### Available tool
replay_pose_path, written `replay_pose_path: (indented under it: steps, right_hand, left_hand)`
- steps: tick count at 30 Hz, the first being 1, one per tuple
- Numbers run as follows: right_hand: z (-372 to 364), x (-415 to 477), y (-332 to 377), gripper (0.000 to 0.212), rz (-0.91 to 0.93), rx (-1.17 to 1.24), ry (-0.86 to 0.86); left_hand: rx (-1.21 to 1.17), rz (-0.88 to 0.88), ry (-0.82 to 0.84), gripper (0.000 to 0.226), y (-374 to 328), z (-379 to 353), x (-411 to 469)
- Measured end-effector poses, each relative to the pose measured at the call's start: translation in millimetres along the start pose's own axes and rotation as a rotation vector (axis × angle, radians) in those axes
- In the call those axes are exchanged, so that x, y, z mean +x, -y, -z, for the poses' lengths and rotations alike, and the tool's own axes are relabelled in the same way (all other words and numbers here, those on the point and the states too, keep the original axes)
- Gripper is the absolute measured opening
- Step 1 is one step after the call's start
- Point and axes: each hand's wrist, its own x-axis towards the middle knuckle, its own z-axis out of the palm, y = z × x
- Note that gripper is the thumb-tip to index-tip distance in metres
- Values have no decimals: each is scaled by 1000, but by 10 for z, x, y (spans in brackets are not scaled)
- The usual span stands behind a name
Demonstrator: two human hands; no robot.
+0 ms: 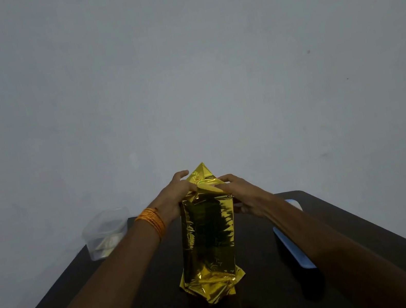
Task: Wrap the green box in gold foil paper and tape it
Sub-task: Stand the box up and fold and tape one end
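Head view: the gold foil paper (208,237) is wrapped round the green box, which is fully covered, so we cannot see it. The parcel sits at table centre, dead ahead between both forearms. Its long axis runs straight away from us.

Both hands are at the far end, equally near. The left hand (176,193) grips the left corner of the foil, and the right hand (241,193) pinches the folded flap down from the right. The hands are close together, with a foil point sticking up between them. The near end is loose and crumpled, so we judge it is not yet folded.

The dark table (151,298) is dim. A clear plastic container (106,233) sits far left, and a blue flat piece (293,249) lies under the right forearm. The plain grey wall (180,62) is behind. We cannot spot any tape.
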Motion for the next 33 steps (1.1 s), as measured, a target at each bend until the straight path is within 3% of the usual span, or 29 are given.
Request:
replay_pose_path:
  steps: [9,14,30,33]
  right_hand:
    - [-12,-6,-36,56,15,48,19]
    - [16,-14,-56,40,19,71,18]
    - [-41,-185,52,35,42,70,-19]
    - [-75,-261,97,37,101,50,-65]
  left_hand:
    - [-7,22,62,67,-5,-45,-74]
    - [-47,19,55,64,37,-14,-69]
    - [-81,-39,38,50,61,12,-167]
    - [-51,-97,19,60,109,34,-173]
